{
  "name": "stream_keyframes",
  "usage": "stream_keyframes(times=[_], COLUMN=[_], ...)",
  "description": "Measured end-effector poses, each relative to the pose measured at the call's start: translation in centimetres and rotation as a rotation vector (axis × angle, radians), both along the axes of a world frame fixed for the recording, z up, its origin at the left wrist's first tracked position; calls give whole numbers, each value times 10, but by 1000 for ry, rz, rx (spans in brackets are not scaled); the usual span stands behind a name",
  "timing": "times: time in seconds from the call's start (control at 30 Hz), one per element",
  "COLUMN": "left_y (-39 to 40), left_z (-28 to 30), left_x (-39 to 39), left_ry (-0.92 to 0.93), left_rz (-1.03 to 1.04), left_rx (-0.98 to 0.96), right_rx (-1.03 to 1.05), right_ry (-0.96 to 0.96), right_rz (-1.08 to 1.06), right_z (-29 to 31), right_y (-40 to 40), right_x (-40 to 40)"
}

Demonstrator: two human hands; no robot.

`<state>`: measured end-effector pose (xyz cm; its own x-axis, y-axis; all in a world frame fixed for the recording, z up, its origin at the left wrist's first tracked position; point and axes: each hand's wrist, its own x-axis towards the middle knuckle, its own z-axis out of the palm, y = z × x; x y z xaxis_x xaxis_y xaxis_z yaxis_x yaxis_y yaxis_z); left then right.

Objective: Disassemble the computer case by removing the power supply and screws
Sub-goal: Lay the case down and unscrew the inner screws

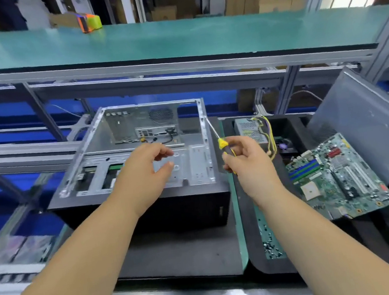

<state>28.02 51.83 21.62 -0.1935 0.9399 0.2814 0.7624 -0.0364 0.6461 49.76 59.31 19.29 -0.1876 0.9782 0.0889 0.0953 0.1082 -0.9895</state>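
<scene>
Head view shows the computer case [139, 155] at frame centre, lying open and largely gutted, with the power supply [251, 130] already out and resting just right of it, above a loose motherboard [336, 176] at right. The left hand [146, 172] hovers over the case floor with fingers loosely curled and holding nothing, while the right hand [248, 157] grips a yellow-handled screwdriver [220, 141], tip raised toward the case's right wall. Judging by this, remaining screws are the step in hand; next the tip must be seated squarely in a screw head.
</scene>
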Motion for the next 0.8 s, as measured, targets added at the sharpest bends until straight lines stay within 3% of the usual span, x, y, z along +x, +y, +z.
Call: stream_keyframes(times=[0.17, 0.33, 0.53, 0.8], left_y=[-22, -37, -31, -31], left_z=[-4, -10, -20, -32], left_x=[-88, -160, -184, -174], left_ry=[129, 108, -131, -94], left_rz=[266, 516, 442, 443], left_rx=[-44, -211, -559, -471], right_rx=[104, 158, 167, 337], right_ry=[-131, -291, -477, -648], right_rz=[-20, -104, -305, -378], right_z=[3, 4, -3, -19], right_y=[-9, -12, -17, -18], right_x=[-48, -91, -114, -115])
